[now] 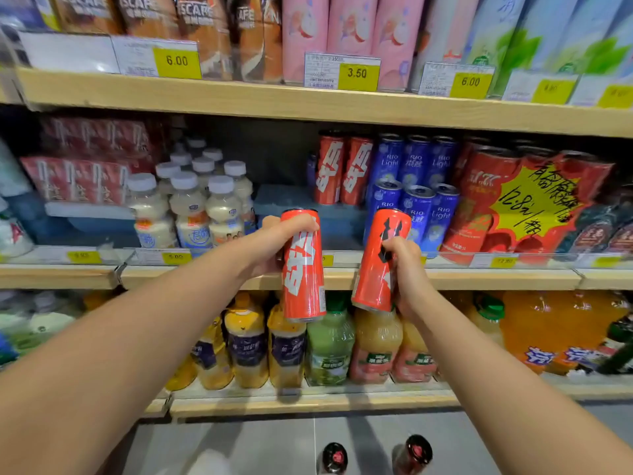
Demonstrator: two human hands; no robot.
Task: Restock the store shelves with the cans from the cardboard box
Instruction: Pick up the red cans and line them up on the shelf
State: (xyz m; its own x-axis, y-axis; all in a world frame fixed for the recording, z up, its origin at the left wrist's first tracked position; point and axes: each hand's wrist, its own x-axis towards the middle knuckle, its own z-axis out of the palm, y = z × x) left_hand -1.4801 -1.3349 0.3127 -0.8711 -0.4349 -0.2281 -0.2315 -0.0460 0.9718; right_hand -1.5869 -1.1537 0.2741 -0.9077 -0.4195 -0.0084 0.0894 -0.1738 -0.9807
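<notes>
In front of the middle shelf [342, 279], the left hand [274, 246] and right hand [406, 269] each grip a red can [303, 269], which should go upright into the gap beside the matching cans [342, 169].

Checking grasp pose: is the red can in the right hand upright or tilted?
Tilted: the tall red can in the right hand leans, top rightward.

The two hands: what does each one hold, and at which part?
The left hand holds a red can near its top, upright. The right hand holds another red can around its middle, tilted.
</notes>
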